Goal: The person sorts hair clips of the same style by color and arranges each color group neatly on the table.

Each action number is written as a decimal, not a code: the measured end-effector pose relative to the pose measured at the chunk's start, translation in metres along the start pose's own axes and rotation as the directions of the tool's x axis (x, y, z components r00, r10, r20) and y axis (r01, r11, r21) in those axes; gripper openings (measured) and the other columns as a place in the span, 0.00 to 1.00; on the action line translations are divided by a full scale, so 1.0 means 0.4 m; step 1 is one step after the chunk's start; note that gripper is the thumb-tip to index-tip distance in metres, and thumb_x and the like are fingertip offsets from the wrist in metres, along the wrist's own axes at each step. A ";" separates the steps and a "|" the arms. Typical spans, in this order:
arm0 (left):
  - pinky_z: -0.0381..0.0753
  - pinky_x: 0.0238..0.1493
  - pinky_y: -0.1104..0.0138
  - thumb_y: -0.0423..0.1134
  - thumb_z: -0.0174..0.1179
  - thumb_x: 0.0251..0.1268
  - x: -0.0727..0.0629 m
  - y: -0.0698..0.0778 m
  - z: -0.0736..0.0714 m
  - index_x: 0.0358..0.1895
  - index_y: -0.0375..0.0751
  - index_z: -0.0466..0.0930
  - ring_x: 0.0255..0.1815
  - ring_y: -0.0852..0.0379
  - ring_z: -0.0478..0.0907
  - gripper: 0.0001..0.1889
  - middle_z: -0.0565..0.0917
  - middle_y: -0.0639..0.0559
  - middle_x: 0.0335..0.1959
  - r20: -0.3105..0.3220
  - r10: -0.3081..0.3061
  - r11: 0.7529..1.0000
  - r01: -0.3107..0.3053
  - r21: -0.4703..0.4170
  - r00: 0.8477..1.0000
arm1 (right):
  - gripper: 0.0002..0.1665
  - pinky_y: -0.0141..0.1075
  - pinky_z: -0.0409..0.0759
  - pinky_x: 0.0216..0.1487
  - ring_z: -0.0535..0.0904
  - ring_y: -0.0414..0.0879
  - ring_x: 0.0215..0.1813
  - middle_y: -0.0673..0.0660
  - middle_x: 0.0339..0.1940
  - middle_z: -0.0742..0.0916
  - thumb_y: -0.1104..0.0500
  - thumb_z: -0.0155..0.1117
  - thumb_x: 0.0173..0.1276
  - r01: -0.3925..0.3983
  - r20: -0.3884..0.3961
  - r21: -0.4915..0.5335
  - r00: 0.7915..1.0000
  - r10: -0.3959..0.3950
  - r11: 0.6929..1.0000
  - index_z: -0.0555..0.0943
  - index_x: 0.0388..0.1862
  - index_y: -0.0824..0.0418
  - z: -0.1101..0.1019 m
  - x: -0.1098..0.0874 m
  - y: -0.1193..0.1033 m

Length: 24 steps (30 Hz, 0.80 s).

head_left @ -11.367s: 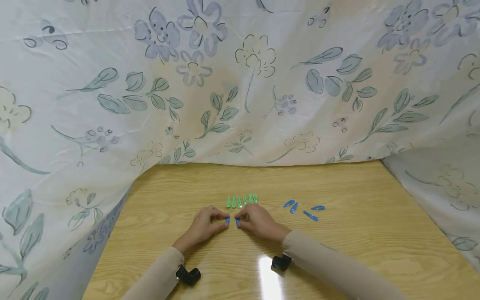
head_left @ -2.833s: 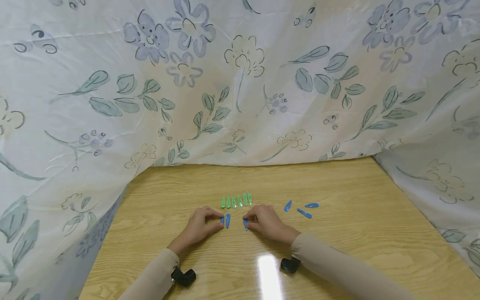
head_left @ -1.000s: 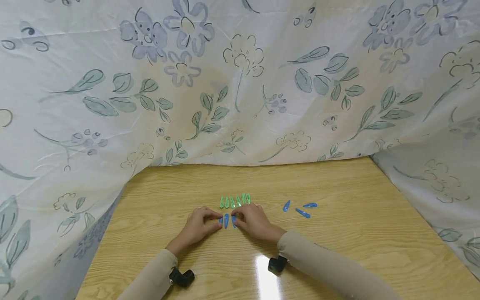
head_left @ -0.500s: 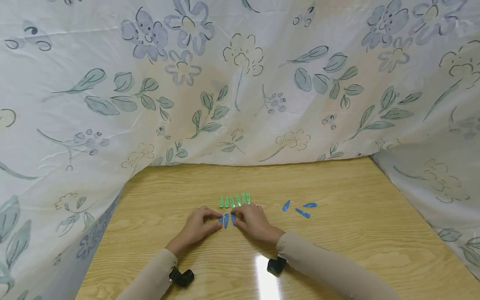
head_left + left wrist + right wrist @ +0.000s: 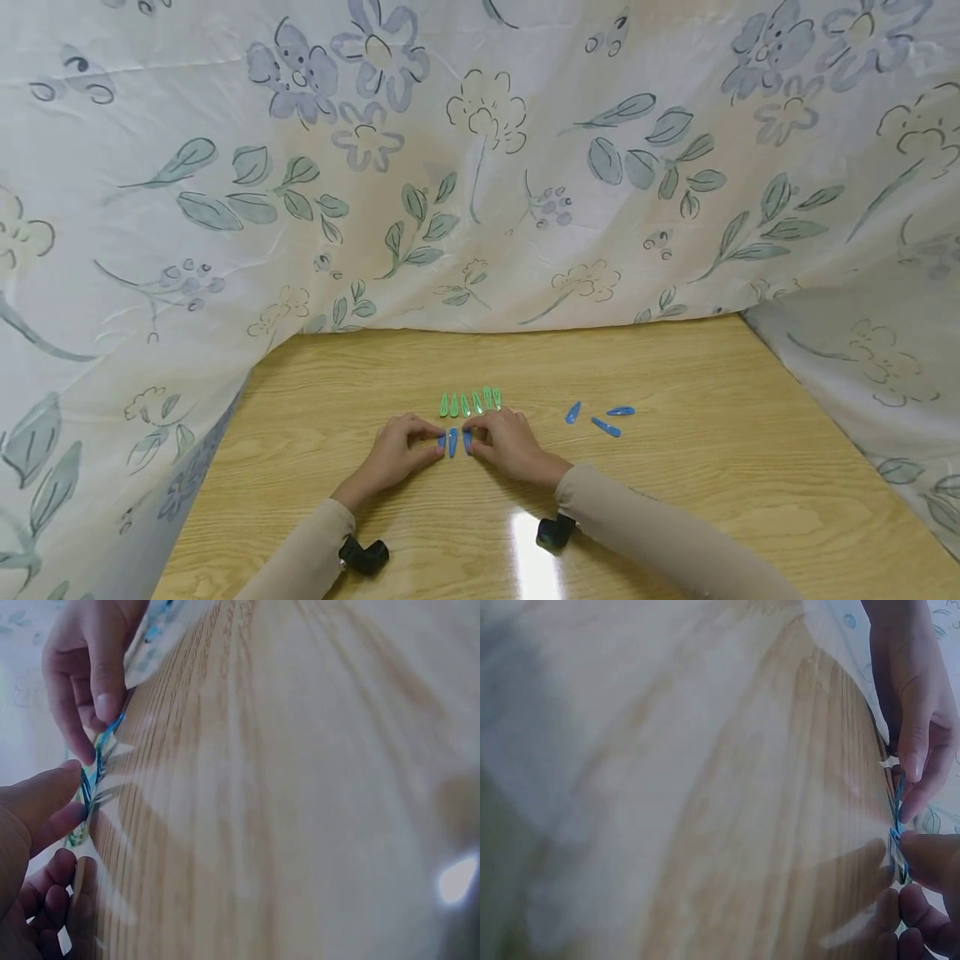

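Observation:
Thumb and fingertips of my left hand (image 5: 397,454) pinch a blue snap hair clip (image 5: 442,441) lying lengthwise on the table. Just right of it lies a second blue hair clip (image 5: 452,442), untouched. My right hand (image 5: 510,443) holds a third blue hair clip (image 5: 467,442) between thumb and fingers, roughly parallel to the other two with a small gap. Behind them runs a row of several green hair clips (image 5: 465,405). In the left wrist view the clip at the left hand (image 5: 30,817) is seen edge-on, partly hidden by fingers.
Three more blue hair clips (image 5: 606,426) lie scattered to the right at different angles. The wooden table (image 5: 675,517) ends at a floral cloth (image 5: 480,250) hanging behind and at both sides.
Earlier, one of four loose blue clips at the right left that group; my right hand carried it leftward beside the middle clip. In the last second the hands hardly move.

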State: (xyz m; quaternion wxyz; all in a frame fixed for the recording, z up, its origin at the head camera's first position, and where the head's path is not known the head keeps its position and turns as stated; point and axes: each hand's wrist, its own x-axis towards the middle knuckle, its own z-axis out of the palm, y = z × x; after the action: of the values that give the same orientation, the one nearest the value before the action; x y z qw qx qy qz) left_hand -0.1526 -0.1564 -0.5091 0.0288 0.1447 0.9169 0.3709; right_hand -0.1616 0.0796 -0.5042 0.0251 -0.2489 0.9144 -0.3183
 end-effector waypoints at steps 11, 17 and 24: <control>0.67 0.59 0.49 0.46 0.73 0.60 0.004 0.000 -0.001 0.46 0.57 0.90 0.49 0.56 0.76 0.11 0.85 0.61 0.42 0.004 -0.021 1.000 0.021 0.002 1.000 | 0.17 0.36 0.67 0.44 0.69 0.37 0.31 0.44 0.30 0.83 0.54 0.72 0.65 0.025 0.003 0.020 1.000 -0.025 0.999 0.88 0.53 0.54 -0.017 -0.003 -0.003; 0.67 0.57 0.50 0.47 0.73 0.60 0.009 -0.006 -0.005 0.46 0.58 0.90 0.49 0.58 0.74 0.11 0.85 0.61 0.42 0.018 -0.026 1.000 0.027 -0.007 0.999 | 0.15 0.30 0.71 0.38 0.74 0.36 0.33 0.44 0.32 0.85 0.54 0.71 0.66 0.032 -0.014 0.033 0.999 -0.032 0.999 0.88 0.51 0.53 -0.022 -0.006 0.001; 0.67 0.56 0.52 0.48 0.73 0.59 0.018 -0.013 -0.005 0.46 0.59 0.90 0.48 0.58 0.74 0.11 0.85 0.62 0.42 0.022 -0.018 1.000 0.018 -0.006 1.000 | 0.13 0.30 0.76 0.39 0.79 0.38 0.37 0.47 0.36 0.87 0.54 0.70 0.68 0.004 -0.052 0.082 0.999 0.000 0.997 0.88 0.50 0.54 -0.035 -0.019 0.003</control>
State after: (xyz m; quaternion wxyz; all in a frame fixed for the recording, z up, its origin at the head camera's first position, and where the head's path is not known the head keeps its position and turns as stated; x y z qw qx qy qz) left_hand -0.1609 -0.1593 -0.5107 0.0426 0.1404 0.9165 0.3721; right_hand -0.1585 0.0921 -0.4946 0.0112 -0.2400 0.9007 -0.3619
